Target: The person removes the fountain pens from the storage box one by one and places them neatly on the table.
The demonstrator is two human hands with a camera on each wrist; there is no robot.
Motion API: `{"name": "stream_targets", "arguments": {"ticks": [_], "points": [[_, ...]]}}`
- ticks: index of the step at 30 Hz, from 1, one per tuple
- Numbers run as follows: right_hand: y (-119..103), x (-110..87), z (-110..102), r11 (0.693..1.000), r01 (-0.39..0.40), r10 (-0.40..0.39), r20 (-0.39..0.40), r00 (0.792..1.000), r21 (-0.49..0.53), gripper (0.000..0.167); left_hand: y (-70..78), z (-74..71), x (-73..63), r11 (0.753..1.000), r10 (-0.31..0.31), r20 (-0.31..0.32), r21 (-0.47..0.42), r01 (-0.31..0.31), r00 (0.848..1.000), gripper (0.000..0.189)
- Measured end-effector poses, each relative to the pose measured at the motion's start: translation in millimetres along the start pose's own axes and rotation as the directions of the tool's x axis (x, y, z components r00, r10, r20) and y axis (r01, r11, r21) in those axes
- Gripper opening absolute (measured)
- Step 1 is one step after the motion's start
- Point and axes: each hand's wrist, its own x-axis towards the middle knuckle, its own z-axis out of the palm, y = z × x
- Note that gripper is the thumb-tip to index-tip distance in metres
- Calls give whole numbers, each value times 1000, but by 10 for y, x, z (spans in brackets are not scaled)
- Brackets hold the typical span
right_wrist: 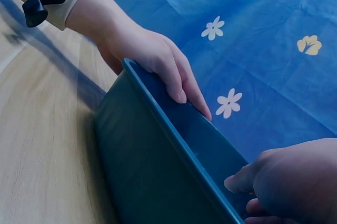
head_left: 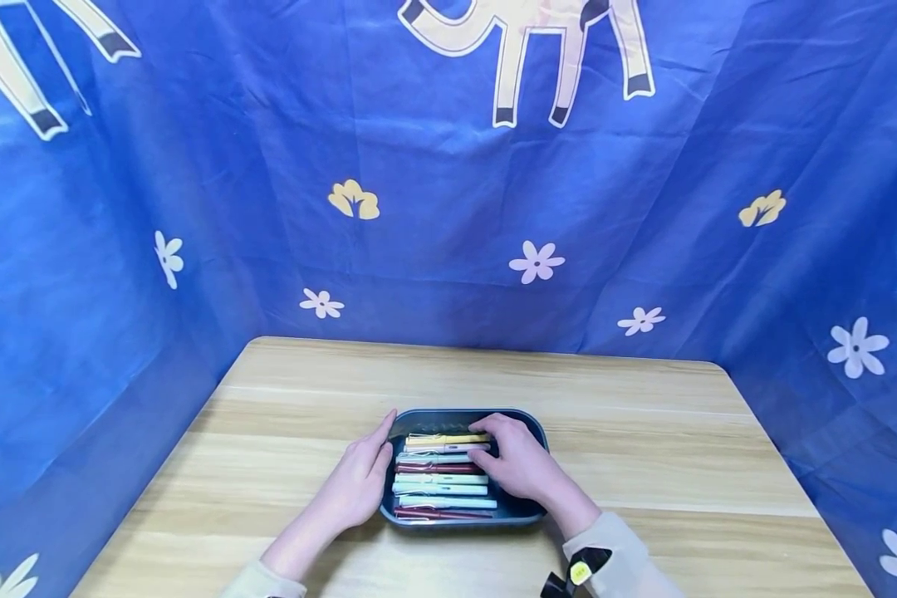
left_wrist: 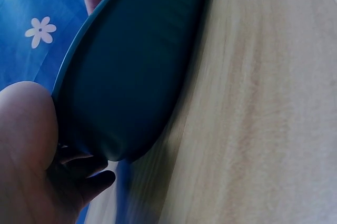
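- A dark teal bin [head_left: 519, 507] sits on a wood-grain counter [head_left: 665, 448], in the lower centre of the frame in the head view; its corners are rounded and its top is open.
- Inside lie pens [head_left: 441, 479], side by side and roughly level across the frame; a yellow pen [head_left: 441, 439] is topmost, pale ones and a dark red pen [head_left: 437, 468] come below it, and another dark red pen [head_left: 433, 514] lies lowest, near the bin's lower wall.
- The person's left grip [head_left: 360, 482], a bare hand left of centre, grasps the bin's left end; its thumb is at the rim, its other fingers against the outer wall.
- The right grip [head_left: 516, 457], also a bare hand, reaches over the bin's right wall; its fingertips are at the right ends of the upper pens, bent, and I cannot tell whether they pinch one.
- A pale sleeve [head_left: 624, 558] and a black wrist device [head_left: 598, 558] show at lower right.
- A blue backdrop [head_left: 433, 266] fills the upper frame; it bears white flowers, yellow plant shapes and cropped animal legs.
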Motion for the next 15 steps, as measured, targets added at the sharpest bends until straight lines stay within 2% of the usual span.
{"name": "stream_targets", "arguments": {"ticks": [7, 15], "points": [[17, 18, 37, 999, -21, 21, -1, 1000, -30, 30, 13, 5, -2, 1000, 18, -12, -14, -18, 1000, 55], [19, 65, 88, 998, -20, 21, 22, 1000, -65, 21, 20, -6, -20, 1000, 8, -8, -21, -8, 1000, 54]]}}
